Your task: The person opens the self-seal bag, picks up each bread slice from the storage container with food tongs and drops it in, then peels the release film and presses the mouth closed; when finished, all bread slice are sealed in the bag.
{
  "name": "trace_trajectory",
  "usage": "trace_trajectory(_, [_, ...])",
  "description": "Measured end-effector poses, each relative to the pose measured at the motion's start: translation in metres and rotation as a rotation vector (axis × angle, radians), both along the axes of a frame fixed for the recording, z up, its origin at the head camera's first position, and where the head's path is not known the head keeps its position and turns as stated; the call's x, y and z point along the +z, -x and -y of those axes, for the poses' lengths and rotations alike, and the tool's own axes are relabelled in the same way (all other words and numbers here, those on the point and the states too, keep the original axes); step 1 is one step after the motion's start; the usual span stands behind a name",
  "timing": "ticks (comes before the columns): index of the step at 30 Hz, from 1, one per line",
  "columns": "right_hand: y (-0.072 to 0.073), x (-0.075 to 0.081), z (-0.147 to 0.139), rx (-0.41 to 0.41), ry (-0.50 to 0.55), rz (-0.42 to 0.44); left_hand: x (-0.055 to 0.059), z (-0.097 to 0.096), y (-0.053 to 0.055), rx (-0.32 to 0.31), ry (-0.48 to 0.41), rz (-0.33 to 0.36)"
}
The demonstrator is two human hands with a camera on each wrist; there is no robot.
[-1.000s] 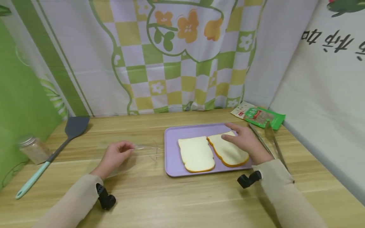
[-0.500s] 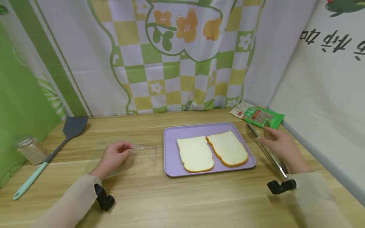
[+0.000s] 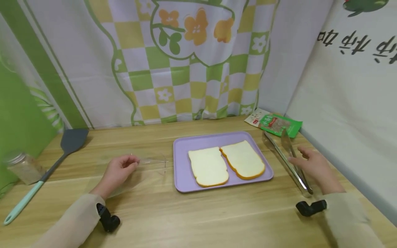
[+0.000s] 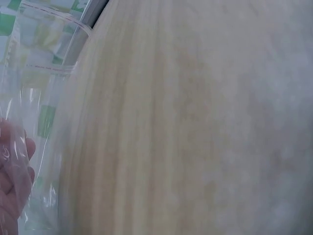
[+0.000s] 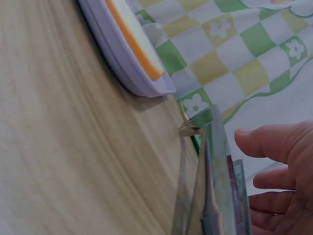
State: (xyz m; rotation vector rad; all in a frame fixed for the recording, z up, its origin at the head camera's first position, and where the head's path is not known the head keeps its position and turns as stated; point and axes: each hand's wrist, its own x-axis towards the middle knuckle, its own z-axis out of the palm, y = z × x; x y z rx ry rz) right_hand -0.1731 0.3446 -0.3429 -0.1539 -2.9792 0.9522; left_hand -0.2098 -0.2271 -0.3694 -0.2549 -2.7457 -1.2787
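Observation:
Between thumb and fingers my left hand (image 3: 119, 172) pinches a clear plastic bag (image 3: 152, 161) lying on the table left of the tray. In the left wrist view the see-through bag (image 4: 41, 98) shows beside the fingertips, its mouth edged with thin reddish lines. My right hand (image 3: 316, 168) hovers over the metal tongs (image 3: 289, 168), thumb and fingers apart. The right wrist view has the tongs (image 5: 210, 171) beside the fingers, with a gap between them. On the purple tray (image 3: 183, 179) lie two bread slices side by side, a left slice (image 3: 208, 167) and a right slice (image 3: 243, 159).
A green and white food packet (image 3: 274, 123) lies behind the tongs. At the left are a dark spatula (image 3: 63, 155) with a mint handle and a lidded glass jar (image 3: 24, 168). A checkered curtain (image 3: 186, 75) hangs along the table's back edge.
My right hand has moved right, from above the right bread slice to the tongs. The left hand keeps its pinch on the bag. The head view has shifted slightly.

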Motion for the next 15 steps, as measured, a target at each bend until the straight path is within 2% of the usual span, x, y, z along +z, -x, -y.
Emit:
trace_trajectory(9, [-0.001,-0.007,0.008,-0.006,0.1,0.052,0.0,-0.001,-0.001,0.016,-0.029,-0.006])
trace_trajectory(15, [-0.001,-0.012,0.009,-0.033,0.054,0.044,-0.001,0.0,0.0,0.02,-0.023,0.014])
